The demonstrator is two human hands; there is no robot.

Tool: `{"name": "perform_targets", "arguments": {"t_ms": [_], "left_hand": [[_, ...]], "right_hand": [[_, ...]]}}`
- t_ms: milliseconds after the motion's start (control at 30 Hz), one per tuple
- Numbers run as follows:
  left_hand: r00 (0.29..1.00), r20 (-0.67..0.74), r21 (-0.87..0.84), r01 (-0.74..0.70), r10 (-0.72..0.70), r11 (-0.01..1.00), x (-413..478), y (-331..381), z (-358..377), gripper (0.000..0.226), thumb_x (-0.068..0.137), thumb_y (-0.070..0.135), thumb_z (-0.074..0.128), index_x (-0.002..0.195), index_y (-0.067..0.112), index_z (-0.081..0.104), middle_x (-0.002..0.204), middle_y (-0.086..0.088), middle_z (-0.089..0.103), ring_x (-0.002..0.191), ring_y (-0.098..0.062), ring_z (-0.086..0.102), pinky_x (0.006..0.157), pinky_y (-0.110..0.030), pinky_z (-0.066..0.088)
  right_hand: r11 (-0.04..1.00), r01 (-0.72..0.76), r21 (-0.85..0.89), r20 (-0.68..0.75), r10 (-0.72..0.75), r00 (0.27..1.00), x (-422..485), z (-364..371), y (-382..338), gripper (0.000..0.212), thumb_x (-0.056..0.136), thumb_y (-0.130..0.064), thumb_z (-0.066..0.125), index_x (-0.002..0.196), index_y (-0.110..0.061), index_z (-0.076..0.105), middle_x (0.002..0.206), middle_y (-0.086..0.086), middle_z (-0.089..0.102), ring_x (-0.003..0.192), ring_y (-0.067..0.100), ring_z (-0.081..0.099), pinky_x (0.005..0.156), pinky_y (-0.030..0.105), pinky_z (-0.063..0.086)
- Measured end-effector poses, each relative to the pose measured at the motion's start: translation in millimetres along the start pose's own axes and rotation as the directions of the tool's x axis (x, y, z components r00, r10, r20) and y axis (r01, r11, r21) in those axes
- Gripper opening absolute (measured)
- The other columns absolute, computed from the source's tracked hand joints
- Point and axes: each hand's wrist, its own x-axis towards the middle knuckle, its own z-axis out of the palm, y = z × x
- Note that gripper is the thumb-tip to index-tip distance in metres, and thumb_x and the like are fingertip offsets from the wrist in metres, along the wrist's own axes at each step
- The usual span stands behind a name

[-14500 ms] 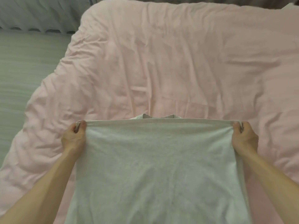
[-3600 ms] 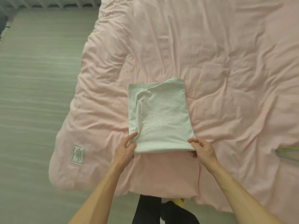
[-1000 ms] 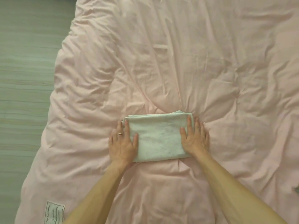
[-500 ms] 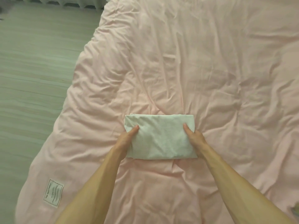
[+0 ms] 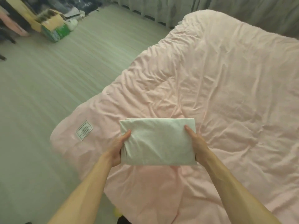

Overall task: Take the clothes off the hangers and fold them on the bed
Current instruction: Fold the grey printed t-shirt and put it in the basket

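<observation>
A pale grey shirt [image 5: 157, 142] folded into a compact rectangle is lifted above the near corner of the bed. My left hand [image 5: 117, 148] grips its left edge, thumb on top and fingers hidden underneath. My right hand [image 5: 195, 143] grips its right edge the same way. The bed is covered by a wrinkled pink duvet [image 5: 218, 88] with a white label [image 5: 84, 130] near its left corner. No hanger is in view.
Grey floor [image 5: 48, 94] lies to the left of the bed. A cardboard box [image 5: 51, 28] with clutter around it stands at the far left. Grey curtains [image 5: 178, 8] hang behind the bed.
My hands went from pressing flat on the folded shirt to gripping its two sides, and lifted it off the duvet. The view swung left, showing the floor and the box.
</observation>
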Motion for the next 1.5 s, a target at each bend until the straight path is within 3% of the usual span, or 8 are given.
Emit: {"name": "perform_targets", "arguments": {"t_ms": [133, 267, 400, 533, 800, 1100, 1267, 1500], "left_hand": [[0.987, -0.145, -0.180, -0.102, 0.076, 0.978, -68.2, -19.6, -78.7, 0.046, 0.090, 0.039, 0.065, 0.126, 0.011, 0.067, 0.118, -0.015, 0.071, 0.103, -0.034, 0.070, 0.085, -0.047, 0.058], [0.953, -0.294, -0.318, -0.172, 0.075, 0.933, -136.5, -55.4, -159.3, 0.046, 0.092, 0.040, 0.062, 0.126, 0.009, 0.067, 0.121, -0.015, 0.070, 0.107, -0.032, 0.069, 0.093, -0.047, 0.053], [0.907, -0.419, -0.446, -0.247, 0.044, 0.860, -218.1, -124.8, -243.9, 0.045, 0.093, 0.040, 0.061, 0.124, 0.007, 0.067, 0.120, -0.016, 0.071, 0.108, -0.033, 0.068, 0.096, -0.048, 0.052], [0.835, -0.547, -0.551, -0.312, -0.053, 0.774, -297.3, -217.7, -319.9, 0.052, 0.088, 0.042, 0.065, 0.125, 0.006, 0.066, 0.119, -0.018, 0.071, 0.113, -0.037, 0.066, 0.099, -0.051, 0.050], [0.720, -0.661, -0.653, -0.411, -0.213, 0.636, -464.2, -403.2, -435.3, 0.048, 0.092, 0.055, 0.061, 0.118, 0.015, 0.067, 0.109, -0.013, 0.075, 0.105, -0.035, 0.069, 0.094, -0.050, 0.053], [0.612, -0.709, -0.650, -0.375, -0.351, 0.661, -588.2, -530.9, -540.8, 0.036, 0.097, 0.048, 0.058, 0.106, 0.014, 0.066, 0.099, -0.010, 0.074, 0.095, -0.030, 0.068, 0.074, -0.038, 0.051], [0.604, -0.720, -0.622, -0.341, -0.343, 0.705, -602.5, -558.9, -599.2, 0.036, 0.101, 0.048, 0.051, 0.120, 0.019, 0.060, 0.110, -0.006, 0.070, 0.098, -0.026, 0.067, 0.071, -0.035, 0.051], [0.509, -0.798, -0.484, -0.224, -0.322, 0.846, -568.3, -578.8, -690.3, 0.059, 0.101, 0.063, 0.027, 0.147, 0.028, 0.041, 0.131, -0.001, 0.060, 0.115, -0.023, 0.060, 0.102, -0.044, 0.049]], "right_hand": [[0.988, 0.059, -0.144, 0.181, -0.033, 0.983, -32.4, 87.6, -0.5, 0.032, 0.094, -0.051, 0.062, 0.106, -0.021, 0.065, 0.096, 0.004, 0.075, 0.083, 0.023, 0.073, 0.067, 0.034, 0.059], [0.971, 0.079, -0.228, 0.365, 0.010, 0.931, -69.6, 172.0, 25.1, 0.028, 0.094, -0.046, 0.065, 0.108, -0.023, 0.070, 0.102, 0.005, 0.076, 0.090, 0.025, 0.074, 0.080, 0.043, 0.061], [0.944, 0.096, -0.316, 0.544, 0.097, 0.834, -126.3, 262.4, 72.2, 0.021, 0.095, -0.031, 0.065, 0.110, -0.017, 0.071, 0.106, 0.011, 0.075, 0.091, 0.025, 0.074, 0.079, 0.041, 0.059], [0.884, 0.179, -0.432, 0.649, 0.167, 0.742, -212.9, 344.5, 139.5, 0.021, 0.092, -0.038, 0.070, 0.103, -0.020, 0.072, 0.094, 0.002, 0.078, 0.084, 0.020, 0.075, 0.072, 0.036, 0.060], [0.733, 0.315, -0.603, 0.695, 0.289, 0.658, -389.3, 444.8, 323.0, 0.020, 0.094, -0.040, 0.067, 0.098, -0.022, 0.072, 0.086, -0.004, 0.077, 0.074, 0.012, 0.074, 0.059, 0.026, 0.056], [0.579, 0.384, -0.719, 0.665, 0.412, 0.623, -528.9, 508.1, 480.0, 0.023, 0.099, -0.039, 0.058, 0.100, -0.017, 0.066, 0.092, 0.003, 0.073, 0.082, 0.020, 0.071, 0.062, 0.030, 0.053], [0.533, 0.387, -0.753, 0.638, 0.444, 0.630, -552.1, 550.8, 529.5, 0.019, 0.102, -0.038, 0.051, 0.102, -0.021, 0.061, 0.097, 0.002, 0.069, 0.084, 0.018, 0.067, 0.057, 0.026, 0.048], [0.494, 0.370, -0.787, 0.592, 0.438, 0.676, -541.6, 619.3, 598.5, 0.021, 0.103, -0.040, 0.045, 0.112, -0.024, 0.056, 0.103, -0.002, 0.064, 0.092, 0.017, 0.062, 0.075, 0.035, 0.049]]}}
